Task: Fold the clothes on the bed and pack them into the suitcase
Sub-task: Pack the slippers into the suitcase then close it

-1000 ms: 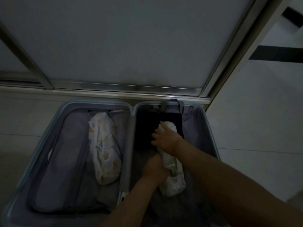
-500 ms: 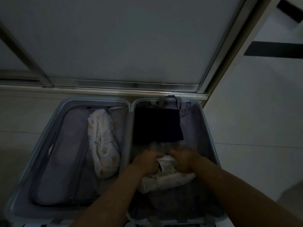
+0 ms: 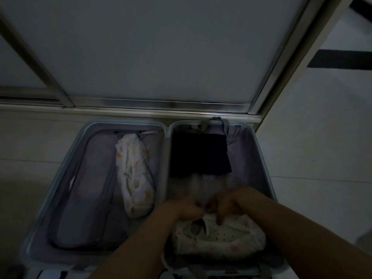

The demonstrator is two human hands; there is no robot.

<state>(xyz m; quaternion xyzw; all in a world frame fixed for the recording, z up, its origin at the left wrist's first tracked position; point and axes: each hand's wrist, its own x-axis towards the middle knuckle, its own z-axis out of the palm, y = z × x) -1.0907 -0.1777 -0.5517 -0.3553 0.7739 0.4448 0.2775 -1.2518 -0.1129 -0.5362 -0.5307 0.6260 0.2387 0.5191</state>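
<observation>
1. Two halves of the open suitcase (image 3: 124, 123) lie flat on the floor (image 3: 312, 158), so both sides can be loaded from above. The left half is covered by a closed divider panel.
2. Dark folded garment (image 3: 199, 154): it sits flat against the far wall of the right half, probably pushed there to leave the near end free.
3. Patterned bundle (image 3: 134, 176): it lies lengthwise on the divider beside the centre hinge.
4. Patterned bag (image 3: 231, 238): it lies crosswise at the near end of the right half, with a white shoe (image 3: 219, 232) showing through its mouth.
5. Left hand (image 3: 185, 208) and right hand (image 3: 227, 204): they meet at the bag's mouth with fingers curled and pinching its edge, apparently to draw it shut over the shoe. The dim, blurred view hides the exact hold.
</observation>
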